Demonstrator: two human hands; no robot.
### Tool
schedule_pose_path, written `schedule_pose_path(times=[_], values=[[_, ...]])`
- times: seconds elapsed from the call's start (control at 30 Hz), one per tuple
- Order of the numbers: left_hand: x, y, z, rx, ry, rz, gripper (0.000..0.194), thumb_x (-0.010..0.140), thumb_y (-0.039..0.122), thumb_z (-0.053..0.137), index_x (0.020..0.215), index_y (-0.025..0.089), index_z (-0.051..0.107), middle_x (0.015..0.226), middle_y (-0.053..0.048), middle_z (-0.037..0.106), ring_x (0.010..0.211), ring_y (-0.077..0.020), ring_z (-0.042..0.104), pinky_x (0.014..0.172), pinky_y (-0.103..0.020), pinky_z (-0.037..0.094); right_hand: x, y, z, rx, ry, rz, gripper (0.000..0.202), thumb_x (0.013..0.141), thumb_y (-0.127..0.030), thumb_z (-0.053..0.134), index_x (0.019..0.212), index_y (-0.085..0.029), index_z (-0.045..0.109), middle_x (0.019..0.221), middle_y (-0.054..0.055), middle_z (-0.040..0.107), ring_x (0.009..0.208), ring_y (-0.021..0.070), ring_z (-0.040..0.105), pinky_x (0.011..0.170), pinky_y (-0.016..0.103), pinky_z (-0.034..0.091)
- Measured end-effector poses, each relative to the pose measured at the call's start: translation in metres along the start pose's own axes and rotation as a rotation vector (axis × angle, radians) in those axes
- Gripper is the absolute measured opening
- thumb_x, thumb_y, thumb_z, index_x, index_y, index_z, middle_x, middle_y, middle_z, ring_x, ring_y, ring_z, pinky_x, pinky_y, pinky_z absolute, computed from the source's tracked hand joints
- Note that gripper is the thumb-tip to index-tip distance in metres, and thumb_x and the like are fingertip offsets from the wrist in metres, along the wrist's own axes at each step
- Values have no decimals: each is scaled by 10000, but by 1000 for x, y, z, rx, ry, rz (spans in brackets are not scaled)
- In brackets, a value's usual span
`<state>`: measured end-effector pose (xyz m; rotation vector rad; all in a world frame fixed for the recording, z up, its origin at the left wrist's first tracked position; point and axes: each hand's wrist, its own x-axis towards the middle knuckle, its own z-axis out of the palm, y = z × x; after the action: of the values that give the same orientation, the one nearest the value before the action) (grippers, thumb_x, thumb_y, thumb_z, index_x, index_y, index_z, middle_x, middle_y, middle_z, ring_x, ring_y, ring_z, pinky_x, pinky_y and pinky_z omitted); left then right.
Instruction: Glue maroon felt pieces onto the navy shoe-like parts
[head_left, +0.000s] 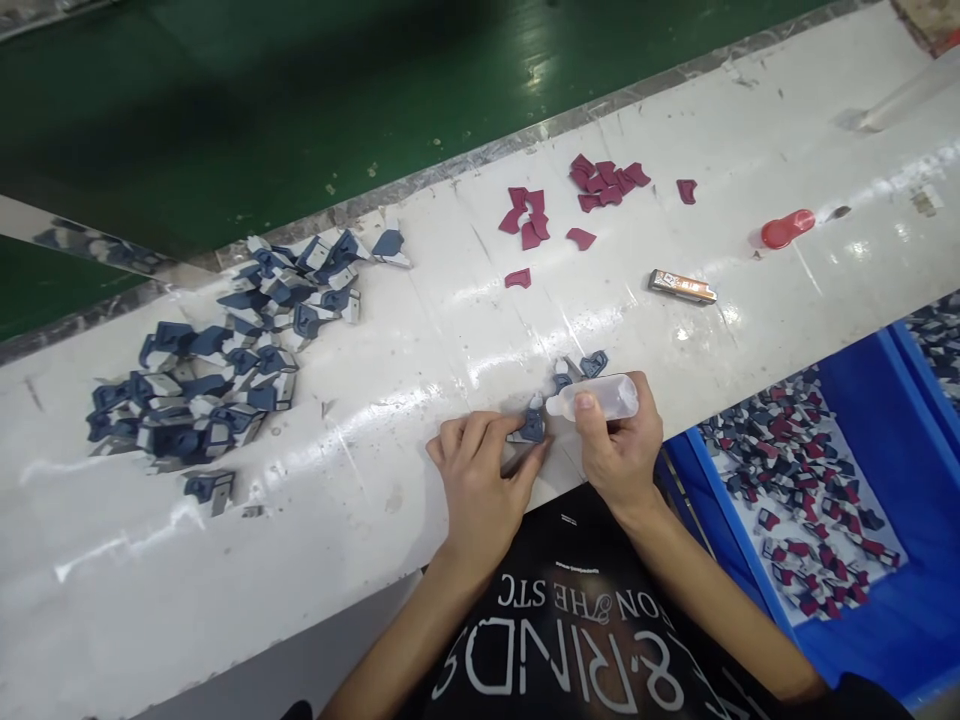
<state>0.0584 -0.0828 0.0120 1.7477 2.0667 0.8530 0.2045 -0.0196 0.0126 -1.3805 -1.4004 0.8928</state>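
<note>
White glossy table (420, 330), left hand (480, 480) fingers pinching a blue-grey part (529, 430), right hand (619, 445) fingers wrapped around a clear squeeze bottle (596, 398), nozzle at the part

We cannot read the tiny print on the small orange-and-silver packet (682, 286). Our right hand (619, 447) covers much of the clear plastic squeeze bottle (596, 399). The picture's right edge cuts off the blue plastic bin (892, 400).
</note>
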Motion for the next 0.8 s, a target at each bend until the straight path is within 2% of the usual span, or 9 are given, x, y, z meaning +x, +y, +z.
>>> schedule_pose_path(times=[0.4, 0.6, 0.7, 0.8], values=[[1, 1, -2, -7, -7, -18, 178, 934, 324, 828, 1034, 260, 695, 983, 6, 733, 1003, -252, 545, 882, -406, 339, -1, -5, -2, -21, -42, -30, 227, 1001, -369, 693, 875, -262, 538, 575, -84, 529, 460, 136, 515, 418, 239, 390], [2, -1, -2, 10, 1, -22, 128, 992, 386, 749, 1032, 273, 704, 968, -3, 738, 983, -266, 563, 877, -410, 337, -3, -7, 1, 32, -91, -25, 193, 981, -365, 712, 880, -250, 595, 613, -54, 601, 469, 141, 536, 429, 246, 403], [2, -5, -2, 29, -9, -26, 158, 995, 422, 739, 1049, 278, 703, 986, -5, 741, 994, -271, 574, 881, -409, 336, 0, -8, -1, 100, -39, 3, 203, 962, -383, 748, 871, -244, 632, 652, -36, 642, 501, 149, 564, 457, 252, 438], [4, -12, -2, 50, -5, -22, 152, 1001, 408, 724, 1080, 281, 695, 1026, -10, 738, 1016, -271, 589, 901, -411, 341, 17, -9, -11, 180, 39, 65, 185, 943, -378, 791, 949, -245, 662, 738, -19, 694, 579, 167, 633, 525, 265, 495]])
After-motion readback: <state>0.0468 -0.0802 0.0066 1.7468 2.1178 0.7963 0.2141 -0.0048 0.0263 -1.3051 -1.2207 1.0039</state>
